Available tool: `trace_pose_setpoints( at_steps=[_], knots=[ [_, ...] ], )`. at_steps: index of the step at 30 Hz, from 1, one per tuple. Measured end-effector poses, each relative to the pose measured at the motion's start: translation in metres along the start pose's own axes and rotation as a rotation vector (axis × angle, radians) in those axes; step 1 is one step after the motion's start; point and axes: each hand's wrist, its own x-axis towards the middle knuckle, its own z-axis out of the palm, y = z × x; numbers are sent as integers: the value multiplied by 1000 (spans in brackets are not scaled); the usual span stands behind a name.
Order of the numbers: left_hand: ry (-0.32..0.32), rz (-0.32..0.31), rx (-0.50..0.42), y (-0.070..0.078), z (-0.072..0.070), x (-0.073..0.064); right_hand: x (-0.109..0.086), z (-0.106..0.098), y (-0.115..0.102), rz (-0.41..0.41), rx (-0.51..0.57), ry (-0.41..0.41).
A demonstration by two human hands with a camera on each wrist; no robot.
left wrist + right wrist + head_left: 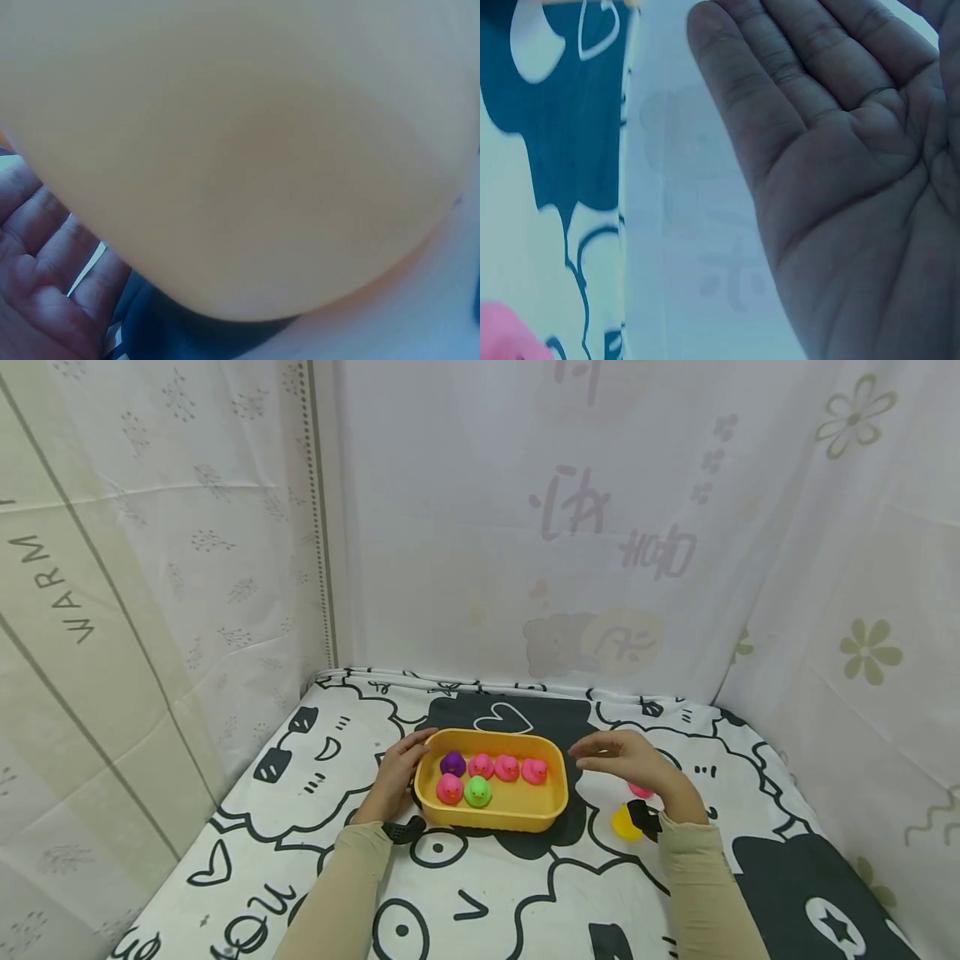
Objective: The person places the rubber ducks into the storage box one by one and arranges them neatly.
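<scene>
A yellow plastic tray [491, 818] stands on the cloth with small rubber ducks in it: a purple duck [452, 764], a green duck [477, 792] and several pink ducks [507, 767]. My left hand [393, 777] rests along the tray's left end, fingers extended. In the left wrist view the blurred tray wall [247, 187] fills most of the picture, the fingers [64, 247] beside it. Just right of the tray, my right hand [622, 756] is raised with nothing in it. Its fingers [772, 60] lie extended together in the right wrist view.
Near the right wrist lie a yellow object [626, 823] and a pink object [640, 790], both partly hidden by the arm. The patterned cloth [465, 902] spreads beneath everything. White curtains [480, 527] hang behind and at the sides.
</scene>
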Motion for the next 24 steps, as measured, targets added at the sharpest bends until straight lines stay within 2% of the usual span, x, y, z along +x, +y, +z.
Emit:
trace_pose_setpoints(
  at_steps=[8, 12, 18, 24],
  knots=[
    [-4, -1, -2, 0, 1, 1, -18, -22, 15, 102, -31, 89],
    [-13, -4, -11, 1, 1, 0, -26, -33, 30, 142, -62, 118],
    [-1, -8, -17, -1, 1, 2, -35, -42, 53, 199, -146, 141],
    [12, -19, -27, -1, 1, 2, -41, -47, 63, 252, -179, 147]
  ],
)
